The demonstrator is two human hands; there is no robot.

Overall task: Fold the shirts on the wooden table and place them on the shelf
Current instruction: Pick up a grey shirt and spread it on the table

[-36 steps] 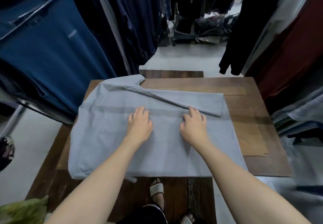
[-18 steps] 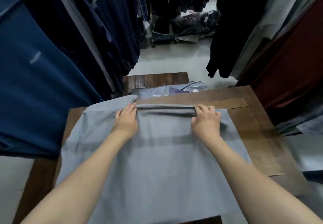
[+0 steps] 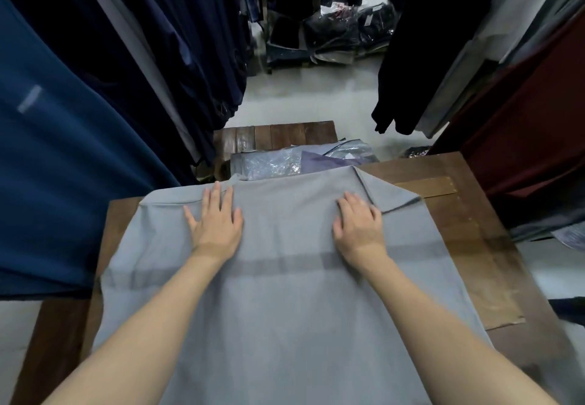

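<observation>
Grey shirt (image 3: 285, 294) spread flat on wooden bench (image 3: 474, 246); left hand (image 3: 217, 224) flat on it near far-left edge, fingers splayed wide; right hand (image 3: 359, 227) pressing palm-down, fingers loosely bent, beside folded-over sleeve (image 3: 384, 194); no readable labels.

Plain grey-blue fabric shirt (image 3: 285, 294): no print, one darker grey band across it. Rectangular wooden table (image 3: 117, 221): dark brown. Flat paper sheet (image 3: 493, 287): tan. Large hanging garment (image 3: 63, 183): deep blue. Hanging cloth panel (image 3: 531, 113): maroon. Draped hanging top (image 3: 421, 56): black. Smooth floor (image 3: 310, 97): pale grey.
</observation>
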